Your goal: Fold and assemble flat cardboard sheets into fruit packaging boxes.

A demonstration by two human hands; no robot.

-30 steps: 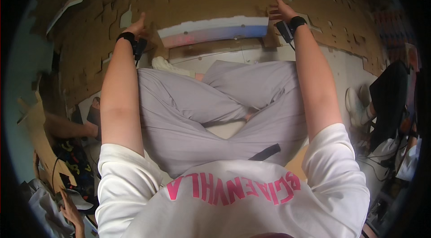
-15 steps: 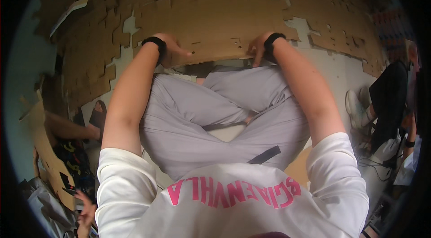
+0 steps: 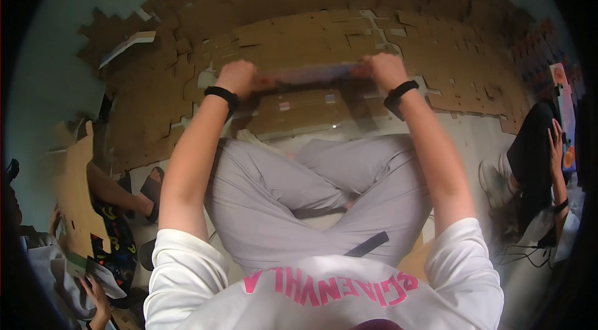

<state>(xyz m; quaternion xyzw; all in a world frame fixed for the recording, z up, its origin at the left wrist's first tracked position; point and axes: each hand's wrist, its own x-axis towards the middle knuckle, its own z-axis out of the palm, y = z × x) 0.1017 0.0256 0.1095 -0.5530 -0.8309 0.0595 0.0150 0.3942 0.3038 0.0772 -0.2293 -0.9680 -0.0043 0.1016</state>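
Note:
My left hand (image 3: 237, 77) and my right hand (image 3: 387, 72) are stretched out ahead of my crossed legs, fingers curled in. Between them spans a cardboard sheet (image 3: 305, 75), raised and seen nearly edge-on. Motion smears it, and its edge shows reddish and bluish tints. Each hand grips one end, though the fingertips are hidden on its far side. Below lies a brown cardboard piece (image 3: 293, 119) with small pink and blue patches.
Flat cut cardboard sheets (image 3: 261, 34) with notched edges cover the floor ahead. At the left, another person's hand (image 3: 96, 299) is beside an upright cardboard panel (image 3: 84, 190). On the right, a person's hand (image 3: 556, 149) touches a colourful printed panel (image 3: 567, 121); cables (image 3: 529, 252) lie nearby.
Both my hands have closed and risen away from my legs, lifting the cardboard sheet that lay flat. At the right, a printed panel has come into fuller view beside the other person.

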